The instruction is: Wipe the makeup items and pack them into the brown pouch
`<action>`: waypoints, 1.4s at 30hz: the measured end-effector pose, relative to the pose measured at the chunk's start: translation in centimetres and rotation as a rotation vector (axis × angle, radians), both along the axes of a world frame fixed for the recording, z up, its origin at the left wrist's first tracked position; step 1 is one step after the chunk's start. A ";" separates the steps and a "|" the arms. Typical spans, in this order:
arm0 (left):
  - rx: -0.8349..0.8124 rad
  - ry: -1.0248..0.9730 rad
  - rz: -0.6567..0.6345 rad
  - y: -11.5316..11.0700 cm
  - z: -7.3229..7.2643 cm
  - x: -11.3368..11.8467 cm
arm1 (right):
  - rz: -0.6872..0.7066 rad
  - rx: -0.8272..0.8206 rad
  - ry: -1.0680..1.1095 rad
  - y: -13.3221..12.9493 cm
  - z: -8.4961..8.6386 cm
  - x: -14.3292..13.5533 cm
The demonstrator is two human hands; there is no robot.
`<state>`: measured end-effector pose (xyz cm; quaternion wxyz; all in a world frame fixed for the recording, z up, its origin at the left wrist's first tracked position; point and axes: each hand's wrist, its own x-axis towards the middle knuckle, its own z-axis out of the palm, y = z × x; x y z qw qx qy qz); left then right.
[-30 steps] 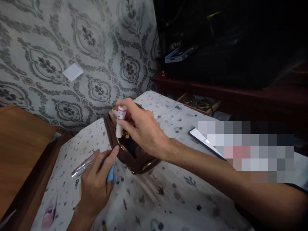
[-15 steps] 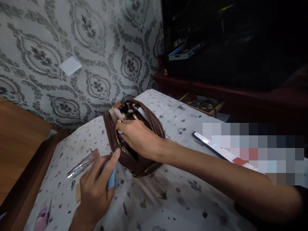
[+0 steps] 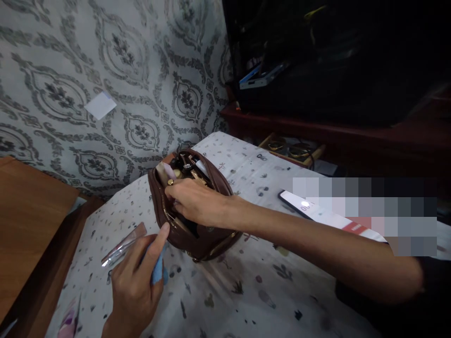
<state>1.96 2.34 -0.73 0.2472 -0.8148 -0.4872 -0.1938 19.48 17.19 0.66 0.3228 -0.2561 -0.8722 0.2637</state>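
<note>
An unzipped brown bag [image 3: 221, 180] stands on the patterned white cloth [image 3: 246, 281], with cosmetics and small items inside. My right hand [image 3: 193, 202] reaches into it from the right, fingers bent down, a gold-coloured round item [image 3: 171, 182] beside the fingertips; what the fingers hold is hidden. Just left of the bag's near side, my left hand [image 3: 136, 277] is closed around a light blue cloth-like item [image 3: 157, 270], and its index finger points at the zipper edge. Under and beyond that hand lies a shiny silver-and-pink tube [image 3: 123, 244].
A lit phone [image 3: 331, 223] lies to the right, partly behind pixelation. Beyond the cloth sits a wooden tray [image 3: 312, 159] with round items. A pink-and-purple package [image 3: 69, 321] is at lower left. Patterned wall [image 3: 123, 61] rises behind.
The view has shifted slightly. My right hand remains in the bag with its fingers a little deeper, and my left hand still grips the blue item beside it.
</note>
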 end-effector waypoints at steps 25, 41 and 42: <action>-0.020 -0.060 0.006 0.1 -0.2 0.9 | -0.093 -0.309 -0.215 -0.9 3.7 -2.5; -0.177 -0.183 0.043 -2.8 -1.0 -1.0 | -0.272 -0.603 0.153 -0.7 1.5 -3.7; -0.189 -0.186 0.041 -3.1 -1.1 -1.2 | -0.278 -0.608 0.161 -0.8 1.7 -3.7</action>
